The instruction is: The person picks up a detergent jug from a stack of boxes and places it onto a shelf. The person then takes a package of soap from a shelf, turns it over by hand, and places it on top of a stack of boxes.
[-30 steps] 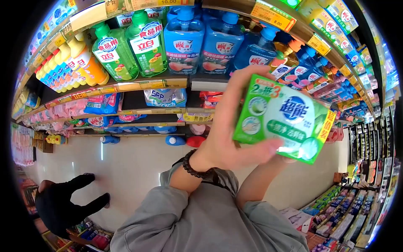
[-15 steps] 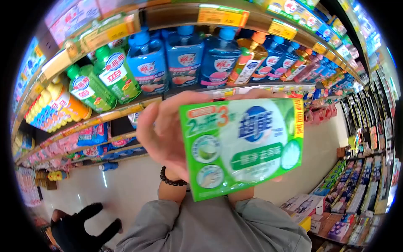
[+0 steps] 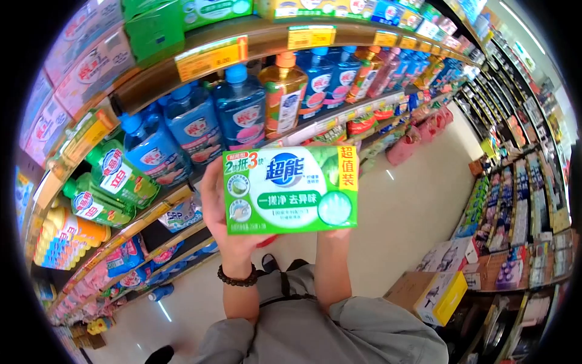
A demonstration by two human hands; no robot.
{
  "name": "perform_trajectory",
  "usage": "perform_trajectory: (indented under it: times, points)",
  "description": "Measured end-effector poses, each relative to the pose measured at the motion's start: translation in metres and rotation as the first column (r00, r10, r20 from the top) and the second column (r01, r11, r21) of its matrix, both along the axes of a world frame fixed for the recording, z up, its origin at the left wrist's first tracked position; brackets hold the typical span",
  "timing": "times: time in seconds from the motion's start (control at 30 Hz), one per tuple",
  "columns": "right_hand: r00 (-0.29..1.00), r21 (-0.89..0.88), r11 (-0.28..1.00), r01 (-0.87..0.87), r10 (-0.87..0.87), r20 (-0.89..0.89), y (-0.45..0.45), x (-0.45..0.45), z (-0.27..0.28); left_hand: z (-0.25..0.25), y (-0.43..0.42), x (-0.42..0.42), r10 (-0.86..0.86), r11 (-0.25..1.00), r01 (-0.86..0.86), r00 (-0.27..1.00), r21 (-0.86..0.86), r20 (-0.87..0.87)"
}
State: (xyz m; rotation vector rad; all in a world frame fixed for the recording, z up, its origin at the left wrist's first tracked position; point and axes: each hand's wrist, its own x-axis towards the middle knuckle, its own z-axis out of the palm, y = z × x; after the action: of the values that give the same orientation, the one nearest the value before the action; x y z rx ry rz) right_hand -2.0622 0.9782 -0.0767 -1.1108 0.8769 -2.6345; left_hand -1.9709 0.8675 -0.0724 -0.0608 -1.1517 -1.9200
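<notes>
A green and white pack of laundry soap (image 3: 297, 189) is held up in front of my chest, its printed front facing me. My left hand (image 3: 216, 212), with a dark beaded bracelet (image 3: 237, 277) at the wrist, is closed around the pack's left side; part of its fingers is behind the pack. Behind the lower right corner, only a bit of my right hand (image 3: 337, 233) shows. It supports the pack from behind, its fingers mostly hidden.
Shelves ahead carry pump bottles of blue detergent (image 3: 238, 109), an amber bottle (image 3: 283, 97) and green bottles (image 3: 118, 173). Green boxes (image 3: 154, 30) stand on the shelf above. A yellow-sided carton (image 3: 445, 297) sits at lower right, near more shelving. A shoe (image 3: 270, 262) shows below.
The soap pack has moved farther from the camera and left, and is now more level. My view has shifted right along the shelf. The dark-clothed person at lower left has mostly left view.
</notes>
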Motion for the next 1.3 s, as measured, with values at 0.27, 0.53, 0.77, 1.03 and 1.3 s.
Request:
perform_trajectory:
  times: [0.27, 0.53, 0.77, 1.03, 1.3]
  points:
    - [0.979, 0.032, 0.988, -0.150, 0.144, 0.142, 0.059, -0.006, -0.022, -0.014, 0.009, -0.014, -0.300, 0.932, 0.293, 0.954, -0.212, -0.002]
    - [0.930, 0.130, 0.921, 0.368, -0.363, -0.056, 0.154, 0.039, -0.027, -0.017, 0.077, -0.013, -0.489, 0.811, 0.500, 0.864, -0.303, 0.117]
    - [0.777, 0.172, 0.774, 0.609, -0.626, 0.066, 0.223, 0.117, -0.031, -0.017, 0.144, 0.023, -0.638, 0.715, 0.660, 0.751, -0.231, 0.171]
    - [0.627, 0.203, 0.641, 0.740, -0.767, 0.136, 0.263, 0.198, -0.019, -0.016, 0.213, 0.069, -0.707, 0.701, 0.709, 0.705, -0.075, 0.056]
    - [0.531, 0.072, 0.537, 0.840, -0.843, 0.089, 0.280, 0.234, 0.000, 0.018, 0.235, 0.105, -0.793, 0.595, 0.782, 0.608, -0.187, 0.019]
